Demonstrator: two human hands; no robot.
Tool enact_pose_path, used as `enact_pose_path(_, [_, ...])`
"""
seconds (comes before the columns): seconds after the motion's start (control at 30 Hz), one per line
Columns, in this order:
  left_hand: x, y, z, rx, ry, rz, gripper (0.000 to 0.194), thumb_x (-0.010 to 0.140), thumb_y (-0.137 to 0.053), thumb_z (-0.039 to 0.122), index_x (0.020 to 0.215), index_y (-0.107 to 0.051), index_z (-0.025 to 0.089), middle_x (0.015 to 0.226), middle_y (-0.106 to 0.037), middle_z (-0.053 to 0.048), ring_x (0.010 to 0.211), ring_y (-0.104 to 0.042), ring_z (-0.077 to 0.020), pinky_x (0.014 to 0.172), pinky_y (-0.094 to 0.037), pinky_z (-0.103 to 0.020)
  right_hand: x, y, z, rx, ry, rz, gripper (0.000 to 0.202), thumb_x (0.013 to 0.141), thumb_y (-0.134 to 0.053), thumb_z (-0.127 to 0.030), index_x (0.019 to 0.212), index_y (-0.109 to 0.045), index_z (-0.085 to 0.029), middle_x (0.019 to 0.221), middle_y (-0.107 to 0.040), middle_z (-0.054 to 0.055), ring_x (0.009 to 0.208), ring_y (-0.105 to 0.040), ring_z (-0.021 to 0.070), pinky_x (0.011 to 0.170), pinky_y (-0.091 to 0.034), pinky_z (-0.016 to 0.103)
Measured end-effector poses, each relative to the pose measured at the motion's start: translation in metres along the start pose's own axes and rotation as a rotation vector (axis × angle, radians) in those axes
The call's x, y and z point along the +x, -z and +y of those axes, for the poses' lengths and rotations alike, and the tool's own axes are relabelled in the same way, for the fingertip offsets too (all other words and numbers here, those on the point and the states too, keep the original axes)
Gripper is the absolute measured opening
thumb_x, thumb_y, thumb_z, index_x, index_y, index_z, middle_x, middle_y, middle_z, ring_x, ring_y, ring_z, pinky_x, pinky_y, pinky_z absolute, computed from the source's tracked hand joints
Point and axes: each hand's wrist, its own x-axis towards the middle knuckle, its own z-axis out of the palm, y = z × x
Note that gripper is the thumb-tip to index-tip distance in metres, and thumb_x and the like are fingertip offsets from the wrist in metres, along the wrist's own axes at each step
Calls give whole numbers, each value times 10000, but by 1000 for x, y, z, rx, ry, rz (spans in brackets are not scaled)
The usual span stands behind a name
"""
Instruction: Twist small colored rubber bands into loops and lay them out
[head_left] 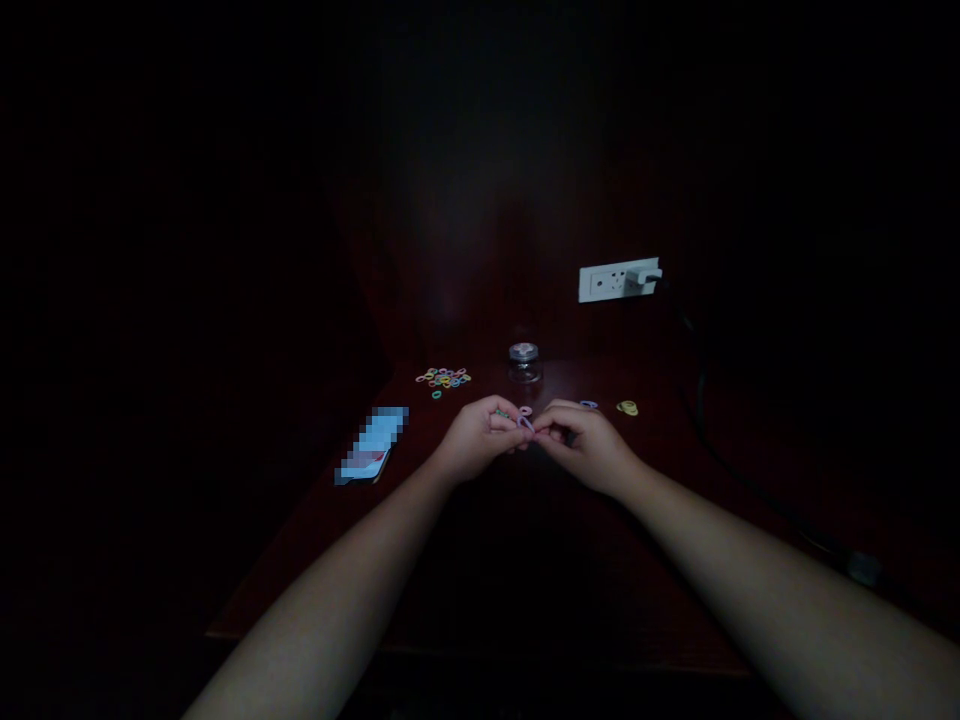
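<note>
Between my two hands, a small lavender hair tie (525,423) is pinched at the fingertips. My left hand (477,438) closes on its left side, and my right hand (589,443) grips its right side with thumb and forefinger. Just beyond the fingertips lies a pink hair tie (526,411), while a green one (502,413) shows partly behind my left fingers. Behind my right hand are blue hair ties (589,405), partly hidden. Farther right sits a small group of yellow hair ties (628,408). A mixed-colour heap of hair ties (448,378) lies at the back left.
A clear lidded jar (525,364) stands behind my hands. To the left lies a phone (375,445) with a lit, pixelated screen. The wall socket (606,282) holds a plug, and its dark cable (701,400) runs down the right side of the dark red table (315,590).
</note>
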Motion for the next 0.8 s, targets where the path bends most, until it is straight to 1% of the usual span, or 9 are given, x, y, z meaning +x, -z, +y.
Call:
enact_pose_path(0.13, [-8, 2, -5, 78, -28, -39, 318, 679, -755, 210, 906, -551, 118, 753, -686, -23, 676, -647, -92, 638, -481, -193, -2, -1, -3, 17, -9, -39, 105, 826, -553, -149, 761, -636, -163, 734, -543, 26, 617, -482, 115, 570, -401, 246])
enact_pose_path(0.23, [-11, 4, -7, 136, -104, -67, 337, 679, -747, 175, 959, -568, 125, 808, -686, -27, 724, -656, -99, 680, -502, -207, -2, -2, -6, 32, -3, -66, 98, 818, -546, -139, 760, -621, -164, 707, -527, 12, 635, -487, 122, 623, -410, 265])
enact_pose_path(0.33, [-11, 6, -8, 212, -190, -50, 357, 696, -731, 173, 1016, -576, 136, 852, -688, -40, 746, -660, -110, 646, -507, -201, -2, -3, -7, 30, -20, -68, 100, 813, -542, -141, 748, -614, -165, 673, -505, -2, 636, -476, 125, 656, -403, 278])
enact_pose_path(0.43, [-10, 8, -11, 301, -259, -14, 380, 726, -716, 205, 1077, -581, 149, 876, -690, -49, 759, -658, -114, 615, -501, -189, -3, -4, -6, 57, -80, -67, 92, 818, -535, -170, 759, -605, -161, 679, -492, -3, 619, -459, 122, 610, -385, 264])
enact_pose_path(0.5, [-10, 9, -11, 358, -298, -13, 391, 743, -707, 225, 1107, -584, 156, 879, -688, -50, 755, -653, -113, 621, -507, -197, -4, -4, -6, 80, -116, -90, 76, 814, -530, -175, 767, -587, -160, 649, -479, -15, 590, -438, 118, 588, -373, 259])
enact_pose_path(0.6, [-12, 10, -7, 488, -384, -47, 350, 779, -672, 220, 1118, -602, 161, 905, -676, -53, 747, -631, -104, 639, -504, -209, -5, -4, -6, 109, -163, -134, 41, 772, -526, -134, 768, -549, -166, 627, -463, -30, 570, -417, 112, 568, -359, 249])
enact_pose_path(0.7, [-16, 10, 1, 640, -505, -88, 284, 814, -633, 202, 1097, -630, 186, 945, -653, -48, 737, -597, -91, 659, -485, -219, -7, -4, -6, 108, -177, -155, 102, 703, -526, -85, 724, -498, -180, 640, -455, -35, 581, -413, 109, 562, -344, 240])
enact_pose_path(0.8, [-19, 10, 8, 716, -562, -94, 227, 829, -616, 200, 1053, -644, 195, 969, -636, -46, 736, -580, -88, 654, -467, -217, -6, -5, -6, 118, -176, -146, 132, 673, -526, -79, 686, -456, -191, 623, -435, -44, 576, -396, 105, 551, -325, 233])
